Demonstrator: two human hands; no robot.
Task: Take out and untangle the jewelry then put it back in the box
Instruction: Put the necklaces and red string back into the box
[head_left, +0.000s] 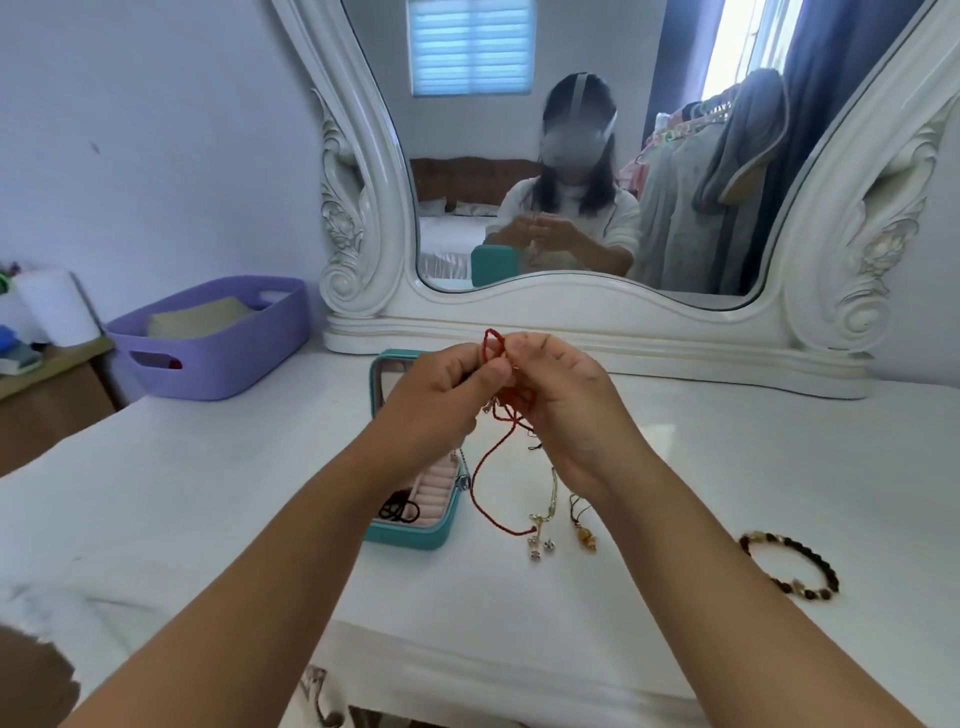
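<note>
Both hands are raised above the white dresser, pinching a tangle of jewelry. My left hand (439, 395) and my right hand (563, 410) grip a red cord (485, 467), whose loop sticks up between the fingertips and whose long end hangs down to the table. A gold chain with small silver charms (540, 540) and a dark cord with a gold charm (584, 535) dangle from the same tangle. The teal jewelry box (415, 535) stands open under my left wrist, with pink ring rolls and black hair ties (399, 510) inside.
A dark beaded bracelet (789, 566) lies on the dresser top at the right. A purple plastic basket (208, 338) sits at the back left. The ornate white mirror (597, 322) stands along the back edge, reflecting a person. The dresser's front edge runs below my forearms.
</note>
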